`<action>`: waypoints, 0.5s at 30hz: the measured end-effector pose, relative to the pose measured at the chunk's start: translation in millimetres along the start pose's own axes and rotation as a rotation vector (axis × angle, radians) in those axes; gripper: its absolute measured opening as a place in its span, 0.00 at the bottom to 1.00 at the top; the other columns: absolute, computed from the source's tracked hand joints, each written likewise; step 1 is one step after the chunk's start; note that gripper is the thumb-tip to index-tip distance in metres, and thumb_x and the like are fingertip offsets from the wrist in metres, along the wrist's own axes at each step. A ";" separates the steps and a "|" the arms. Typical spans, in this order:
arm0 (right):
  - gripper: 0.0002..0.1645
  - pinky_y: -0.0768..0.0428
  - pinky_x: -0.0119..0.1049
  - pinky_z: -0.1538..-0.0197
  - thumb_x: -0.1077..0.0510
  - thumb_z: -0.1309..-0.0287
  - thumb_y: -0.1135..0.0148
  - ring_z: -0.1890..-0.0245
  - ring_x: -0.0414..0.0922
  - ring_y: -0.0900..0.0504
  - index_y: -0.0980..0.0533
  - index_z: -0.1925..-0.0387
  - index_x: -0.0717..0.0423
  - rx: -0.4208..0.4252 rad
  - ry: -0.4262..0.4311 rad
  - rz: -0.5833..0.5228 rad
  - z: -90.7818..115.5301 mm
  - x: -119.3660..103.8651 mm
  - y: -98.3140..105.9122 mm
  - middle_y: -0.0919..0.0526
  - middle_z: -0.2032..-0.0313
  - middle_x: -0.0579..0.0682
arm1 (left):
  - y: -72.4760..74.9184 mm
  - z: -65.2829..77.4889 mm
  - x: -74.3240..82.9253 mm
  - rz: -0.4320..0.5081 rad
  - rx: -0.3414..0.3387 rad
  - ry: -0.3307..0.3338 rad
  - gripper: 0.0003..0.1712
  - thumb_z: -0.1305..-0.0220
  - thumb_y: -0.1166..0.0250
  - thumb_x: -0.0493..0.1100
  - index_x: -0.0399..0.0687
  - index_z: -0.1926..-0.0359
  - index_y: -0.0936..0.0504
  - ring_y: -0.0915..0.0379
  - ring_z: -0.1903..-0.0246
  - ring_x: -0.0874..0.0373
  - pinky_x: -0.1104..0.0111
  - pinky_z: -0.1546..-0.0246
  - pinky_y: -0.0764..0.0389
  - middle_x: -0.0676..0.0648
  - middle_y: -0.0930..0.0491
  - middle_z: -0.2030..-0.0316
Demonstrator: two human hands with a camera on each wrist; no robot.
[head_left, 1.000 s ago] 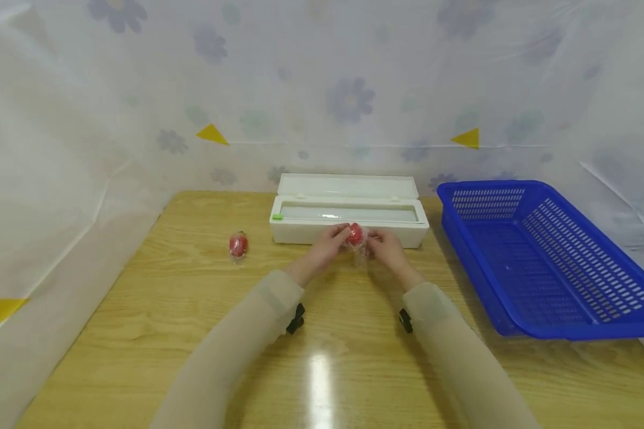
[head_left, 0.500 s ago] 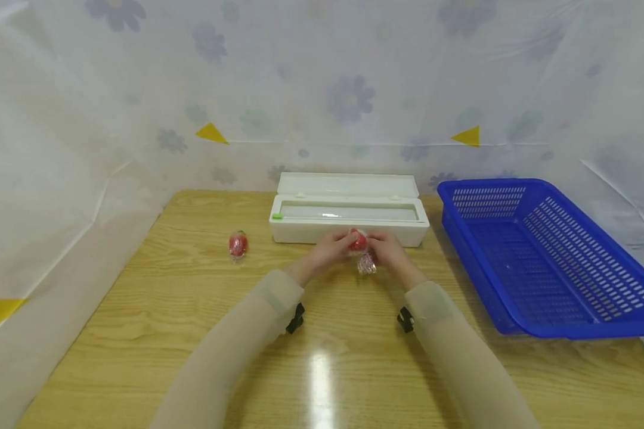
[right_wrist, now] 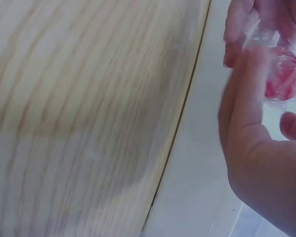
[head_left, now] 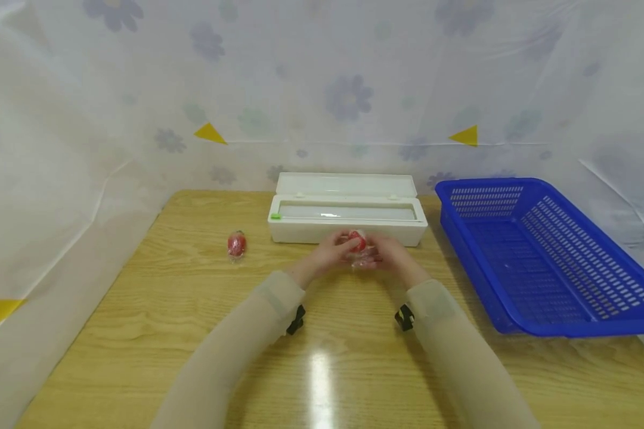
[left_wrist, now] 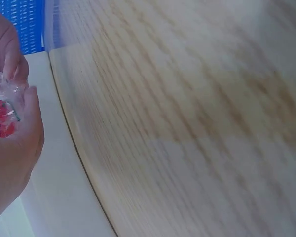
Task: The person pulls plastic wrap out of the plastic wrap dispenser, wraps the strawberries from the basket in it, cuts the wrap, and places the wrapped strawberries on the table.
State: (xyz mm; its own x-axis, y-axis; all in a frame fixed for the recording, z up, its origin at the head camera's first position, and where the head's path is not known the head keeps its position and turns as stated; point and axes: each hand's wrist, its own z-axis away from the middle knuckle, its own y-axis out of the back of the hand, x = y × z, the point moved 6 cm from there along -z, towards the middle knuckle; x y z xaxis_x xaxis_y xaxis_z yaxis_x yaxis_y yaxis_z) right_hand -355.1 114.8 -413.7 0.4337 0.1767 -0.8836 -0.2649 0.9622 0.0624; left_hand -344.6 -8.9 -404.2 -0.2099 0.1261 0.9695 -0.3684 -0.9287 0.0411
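Note:
A strawberry point(head_left: 357, 241) wrapped in clear plastic film is held up in front of the white box. My left hand point(head_left: 333, 250) grips it between thumb and fingers; in the left wrist view the red strawberry point(left_wrist: 1, 118) shows through crinkled film. My right hand point(head_left: 390, 253) reaches in from the other side, its fingers against the loose film point(head_left: 362, 262) below the fruit. In the right wrist view the fingers of the right hand point(right_wrist: 256, 128) lie fairly straight along the film, and the thumb stands apart. A second wrapped strawberry point(head_left: 237, 245) lies on the table to the left.
Behind the hands stands a white cling film dispenser point(head_left: 300, 231), lid point(head_left: 349, 185) raised, with a green slider point(head_left: 275, 216) at its left end. A blue plastic basket point(head_left: 494, 286) sits at the right of the wooden table point(head_left: 139, 333).
The held strawberry has come slightly lower and nearer. Its loose film hung down half a second ago and is now gathered up by the right hand's fingers. The other strawberry has stayed put.

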 end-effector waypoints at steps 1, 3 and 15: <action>0.35 0.19 0.29 0.67 0.46 0.29 0.65 0.75 0.39 0.22 0.41 0.37 0.72 -0.010 -0.012 -0.014 0.2 0.4 -0.5 0.26 0.67 0.51 | -1.1 0.1 -0.3 -0.006 -0.015 -0.008 0.23 0.30 0.48 0.43 0.38 0.38 0.38 0.25 0.54 0.50 0.61 0.53 0.21 0.35 0.31 0.43; 0.38 0.18 0.31 0.67 0.42 0.29 0.67 0.75 0.40 0.22 0.44 0.37 0.73 -0.029 -0.026 -0.033 0.9 0.8 -1.2 0.27 0.65 0.53 | -3.4 0.2 -1.0 -0.025 -0.040 -0.023 0.23 0.31 0.48 0.41 0.39 0.38 0.38 0.26 0.56 0.53 0.64 0.56 0.20 0.34 0.31 0.44; 0.33 0.18 0.31 0.66 0.47 0.32 0.53 0.76 0.38 0.19 0.35 0.41 0.72 -0.017 0.027 0.004 1.6 0.3 -2.1 0.20 0.75 0.48 | -6.0 -0.8 -1.4 0.038 -0.032 0.007 0.23 0.34 0.47 0.32 0.34 0.39 0.37 0.27 0.47 0.44 0.60 0.46 0.24 0.30 0.30 0.44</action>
State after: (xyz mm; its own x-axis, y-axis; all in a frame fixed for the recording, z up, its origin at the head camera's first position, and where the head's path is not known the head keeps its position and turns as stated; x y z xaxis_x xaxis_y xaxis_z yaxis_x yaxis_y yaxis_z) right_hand -353.1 113.2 -413.3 0.4094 0.1749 -0.8955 -0.2818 0.9577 0.0582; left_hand -342.8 -3.2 -405.9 -0.2308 0.0938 0.9685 -0.3893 -0.9211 -0.0036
